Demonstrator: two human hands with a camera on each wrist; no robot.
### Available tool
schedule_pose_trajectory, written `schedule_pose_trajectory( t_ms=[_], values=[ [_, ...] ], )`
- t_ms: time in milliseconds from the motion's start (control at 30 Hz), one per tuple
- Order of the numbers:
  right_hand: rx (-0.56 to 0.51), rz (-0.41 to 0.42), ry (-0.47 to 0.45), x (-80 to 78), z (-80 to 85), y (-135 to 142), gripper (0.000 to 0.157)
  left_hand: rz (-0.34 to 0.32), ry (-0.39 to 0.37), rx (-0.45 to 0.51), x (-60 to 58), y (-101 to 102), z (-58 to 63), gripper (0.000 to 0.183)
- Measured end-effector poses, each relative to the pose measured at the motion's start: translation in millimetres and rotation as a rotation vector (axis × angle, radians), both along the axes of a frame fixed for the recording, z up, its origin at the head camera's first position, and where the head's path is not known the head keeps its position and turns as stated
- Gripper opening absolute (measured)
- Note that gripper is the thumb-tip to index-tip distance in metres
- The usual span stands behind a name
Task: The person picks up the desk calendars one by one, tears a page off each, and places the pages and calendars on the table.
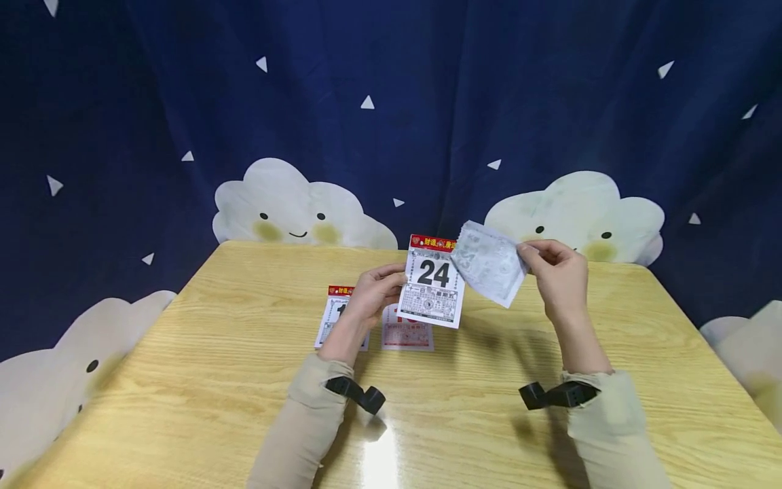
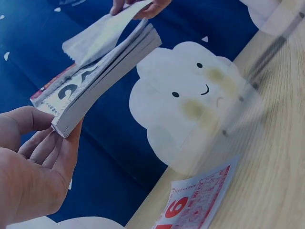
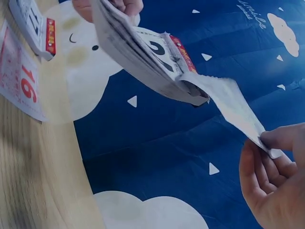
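A thick tear-off calendar [image 1: 430,293] with a red header and a black 24 is held up above the table. My left hand [image 1: 374,293] grips it by its left edge, thumb on the front and fingers behind, as the left wrist view shows. My right hand [image 1: 563,277] pinches the outer corner of a thin page [image 1: 489,263], its back side facing me. In the right wrist view the page [image 3: 233,102] stretches out from the calendar's right side, just below the red header, where the two meet.
On the wooden table [image 1: 244,401] behind my left hand lies a second calendar [image 3: 31,24] showing 17, partly hidden in the head view. Beside it rests a loose page [image 1: 408,337] with a red 16. A dark blue curtain [image 1: 415,68] with clouds hangs behind the table.
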State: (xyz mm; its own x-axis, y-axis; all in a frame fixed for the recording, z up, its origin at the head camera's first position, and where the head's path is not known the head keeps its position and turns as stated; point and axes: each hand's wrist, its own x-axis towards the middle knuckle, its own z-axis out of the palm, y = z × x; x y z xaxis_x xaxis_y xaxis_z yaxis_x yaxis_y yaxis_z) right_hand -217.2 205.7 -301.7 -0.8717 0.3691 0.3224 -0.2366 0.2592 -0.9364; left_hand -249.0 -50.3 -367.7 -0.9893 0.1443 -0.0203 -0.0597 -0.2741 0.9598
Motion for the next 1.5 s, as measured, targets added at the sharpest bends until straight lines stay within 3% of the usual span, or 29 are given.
schedule_pose_trajectory(
  t_ms=[200, 333, 467, 800, 1500],
  values=[
    [-0.007, 0.008, -0.003, -1.5, -0.2, 5.9, 0.014, -0.014, -0.003, 0.017, -0.8, 1.3, -0.2, 0.034],
    [-0.17, -0.028, 0.028, -2.5, 0.7, 16.8, 0.003, -0.004, -0.011, 0.034, -3.6, -3.9, 0.2, 0.036],
    [-0.276, -0.074, 0.074, -1.5, 2.6, 31.2, 0.013, 0.042, -0.025, 0.091, -6.7, -14.5, 1.7, 0.037],
    [-0.267, -0.084, 0.085, -1.0, 0.8, 43.8, 0.01, 0.049, -0.048, 0.102, -8.2, -23.5, 3.4, 0.04],
    [-0.207, -0.129, 0.031, -0.3, -6.2, 50.3, 0.004, 0.038, -0.046, 0.046, -9.5, -13.8, -5.0, 0.038]
  ],
)
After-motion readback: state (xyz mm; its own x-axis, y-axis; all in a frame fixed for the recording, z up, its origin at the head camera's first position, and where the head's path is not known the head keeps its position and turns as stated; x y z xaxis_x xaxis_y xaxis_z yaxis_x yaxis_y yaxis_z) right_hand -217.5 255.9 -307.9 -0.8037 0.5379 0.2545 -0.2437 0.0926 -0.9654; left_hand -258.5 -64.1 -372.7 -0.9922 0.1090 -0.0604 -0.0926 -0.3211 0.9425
